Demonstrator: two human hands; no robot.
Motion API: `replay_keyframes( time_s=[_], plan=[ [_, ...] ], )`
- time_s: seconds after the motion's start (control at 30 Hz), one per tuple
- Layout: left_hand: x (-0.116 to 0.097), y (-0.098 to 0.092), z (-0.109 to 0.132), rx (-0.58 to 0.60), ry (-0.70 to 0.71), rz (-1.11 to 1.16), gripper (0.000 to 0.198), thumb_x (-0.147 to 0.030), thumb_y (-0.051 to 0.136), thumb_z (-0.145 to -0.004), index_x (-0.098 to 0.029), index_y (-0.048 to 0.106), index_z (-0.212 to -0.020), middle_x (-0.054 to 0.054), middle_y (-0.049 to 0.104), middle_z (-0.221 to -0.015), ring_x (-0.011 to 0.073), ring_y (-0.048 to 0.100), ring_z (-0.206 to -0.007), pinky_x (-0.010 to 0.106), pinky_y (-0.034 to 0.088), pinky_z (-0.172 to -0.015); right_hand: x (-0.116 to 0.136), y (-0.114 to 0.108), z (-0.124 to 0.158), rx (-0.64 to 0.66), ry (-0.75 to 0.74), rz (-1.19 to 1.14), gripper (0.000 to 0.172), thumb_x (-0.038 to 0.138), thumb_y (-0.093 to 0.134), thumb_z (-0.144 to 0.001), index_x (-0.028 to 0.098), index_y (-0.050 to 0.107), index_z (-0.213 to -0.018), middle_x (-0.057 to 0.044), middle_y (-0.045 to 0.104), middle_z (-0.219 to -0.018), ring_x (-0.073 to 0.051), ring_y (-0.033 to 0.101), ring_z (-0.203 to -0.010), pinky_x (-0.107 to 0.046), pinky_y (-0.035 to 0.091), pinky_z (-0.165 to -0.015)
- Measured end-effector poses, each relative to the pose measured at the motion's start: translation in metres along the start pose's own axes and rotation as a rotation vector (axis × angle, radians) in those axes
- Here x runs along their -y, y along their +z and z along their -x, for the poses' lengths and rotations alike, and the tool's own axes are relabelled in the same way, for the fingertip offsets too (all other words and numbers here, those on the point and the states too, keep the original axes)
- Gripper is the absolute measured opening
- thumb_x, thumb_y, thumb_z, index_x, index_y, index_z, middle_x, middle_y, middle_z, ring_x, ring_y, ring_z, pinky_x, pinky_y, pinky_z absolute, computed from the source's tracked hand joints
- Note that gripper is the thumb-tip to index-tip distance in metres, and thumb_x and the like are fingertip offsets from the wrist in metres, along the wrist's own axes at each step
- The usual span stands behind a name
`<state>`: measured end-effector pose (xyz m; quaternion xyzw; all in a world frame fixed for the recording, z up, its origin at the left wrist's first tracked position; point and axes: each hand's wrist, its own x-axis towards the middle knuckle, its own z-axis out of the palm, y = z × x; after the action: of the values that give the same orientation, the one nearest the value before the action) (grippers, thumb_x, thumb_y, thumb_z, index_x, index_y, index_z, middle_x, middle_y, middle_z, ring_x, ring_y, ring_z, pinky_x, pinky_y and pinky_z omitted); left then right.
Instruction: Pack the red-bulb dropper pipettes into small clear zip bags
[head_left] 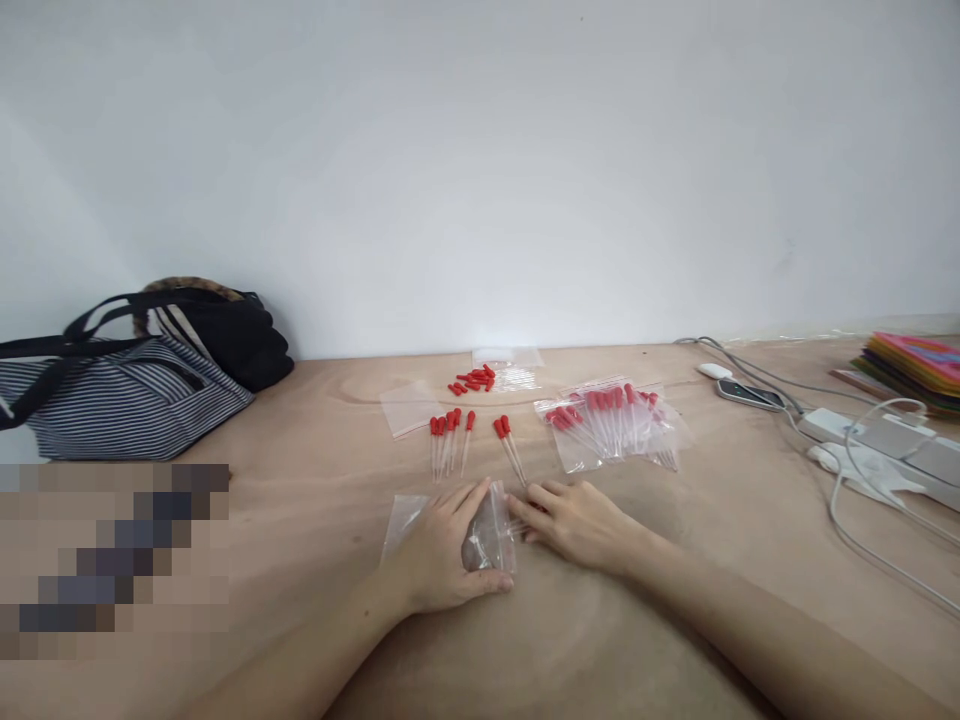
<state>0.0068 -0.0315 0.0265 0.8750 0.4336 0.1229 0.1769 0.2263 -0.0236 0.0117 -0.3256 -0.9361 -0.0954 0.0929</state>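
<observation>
A clear zip bag [487,540] lies flat in front of me. My left hand [442,550] rests across it, thumb and fingers spread, at the bag's right-hand edge. Close to that edge is my right hand [574,522], its fingers curled round droppers whose thin clear tips [519,527] point toward the bag; their other ends are hidden by the hand. Just beyond the hands lie two red-bulbed droppers [510,448] side by side. To their left, several more droppers [450,440] sit in a loose row.
Filled bags of droppers [607,425] overlap at right. Farther back are loose red bulbs [476,379], clear tubes [517,378] and a flat bag [412,410]. A striped bag [135,400] stands left; a power strip [885,440], cables, a phone [750,394] and coloured sheets [915,370] lie right.
</observation>
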Motion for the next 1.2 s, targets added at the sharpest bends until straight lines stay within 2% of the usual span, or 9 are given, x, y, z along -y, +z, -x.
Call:
replay_keyframes(
  time_s=[0.13,0.3,0.43,0.53,0.67,0.83,1.0,1.1,1.2],
  plan=[
    [-0.003,0.002,-0.001,-0.013,0.028,0.004,0.091,-0.059,0.062,-0.062,-0.016,0.027,-0.133,0.016,0.037,-0.133,0.0318,0.036,-0.120,0.048,0.030,-0.098,0.011,0.001,-0.004,-0.019,0.037,-0.216,0.032,0.036,0.038,-0.088,0.016,0.048,-0.109,-0.009,0.054,-0.100,-0.017,0.054,-0.082,-0.027,0.044,-0.059],
    [-0.004,0.002,-0.001,-0.011,0.046,0.008,0.091,-0.059,0.062,-0.062,-0.012,0.028,-0.133,0.017,0.038,-0.132,0.0321,0.036,-0.120,0.047,0.030,-0.099,0.012,0.003,-0.006,-0.073,0.036,-0.457,0.021,0.034,0.048,-0.083,0.016,0.053,-0.094,-0.008,0.056,-0.091,-0.018,0.051,-0.086,-0.033,0.043,-0.075],
    [-0.003,0.003,-0.001,-0.012,0.030,-0.001,0.092,-0.060,0.062,-0.062,-0.013,0.027,-0.134,0.017,0.038,-0.133,0.0328,0.035,-0.121,0.048,0.030,-0.099,0.001,-0.003,0.003,-0.105,0.075,-0.643,0.038,0.042,0.061,-0.072,0.017,0.052,-0.100,-0.008,0.054,-0.096,-0.019,0.049,-0.092,-0.034,0.042,-0.080],
    [-0.003,0.002,-0.001,-0.012,0.016,0.001,0.093,-0.060,0.062,-0.061,-0.016,0.025,-0.134,0.015,0.037,-0.134,0.0329,0.034,-0.121,0.048,0.030,-0.099,-0.012,-0.008,0.016,-0.063,0.178,-0.729,0.054,0.044,0.071,-0.059,0.019,0.050,-0.103,-0.007,0.051,-0.101,-0.018,0.050,-0.088,-0.031,0.044,-0.074],
    [-0.003,0.002,-0.001,0.003,0.003,0.007,0.093,-0.060,0.062,-0.061,-0.016,0.026,-0.134,0.015,0.036,-0.135,0.0325,0.034,-0.121,0.047,0.030,-0.099,-0.021,-0.009,0.026,0.002,0.268,-0.876,0.043,0.032,0.068,-0.065,0.019,0.051,-0.102,-0.002,0.052,-0.089,-0.010,0.050,-0.063,-0.023,0.043,-0.055],
    [-0.004,0.000,-0.001,0.024,0.012,-0.013,0.093,-0.060,0.062,-0.062,-0.012,0.027,-0.133,0.017,0.036,-0.134,0.0320,0.033,-0.122,0.047,0.029,-0.100,-0.008,-0.003,0.013,-0.047,0.308,-1.034,0.028,0.017,0.061,-0.070,0.018,0.055,-0.097,-0.001,0.055,-0.082,-0.010,0.054,-0.067,-0.024,0.046,-0.060],
    [-0.005,0.000,-0.002,0.025,0.015,-0.026,0.094,-0.061,0.061,-0.062,-0.009,0.027,-0.133,0.018,0.037,-0.133,0.0314,0.034,-0.122,0.045,0.029,-0.100,0.006,0.008,-0.005,-0.124,0.408,-1.326,0.020,0.017,0.064,-0.066,0.016,0.055,-0.084,0.000,0.059,-0.075,-0.011,0.056,-0.067,-0.026,0.047,-0.064],
    [-0.005,0.000,-0.002,0.031,0.021,-0.030,0.094,-0.061,0.060,-0.063,-0.007,0.028,-0.132,0.019,0.038,-0.132,0.0313,0.035,-0.121,0.045,0.030,-0.100,0.013,0.015,-0.015,-0.159,0.431,-1.485,0.022,0.020,0.067,-0.062,0.017,0.050,-0.075,0.002,0.058,-0.071,-0.010,0.056,-0.065,-0.025,0.047,-0.062],
    [-0.005,0.000,-0.002,0.017,0.034,-0.027,0.093,-0.061,0.061,-0.062,-0.009,0.029,-0.132,0.018,0.040,-0.131,0.0316,0.037,-0.119,0.046,0.030,-0.099,0.020,0.020,-0.025,-0.189,0.453,-1.464,0.020,0.015,0.065,-0.060,0.017,0.047,-0.068,0.005,0.054,-0.063,-0.008,0.052,-0.057,-0.022,0.043,-0.055]
  ],
)
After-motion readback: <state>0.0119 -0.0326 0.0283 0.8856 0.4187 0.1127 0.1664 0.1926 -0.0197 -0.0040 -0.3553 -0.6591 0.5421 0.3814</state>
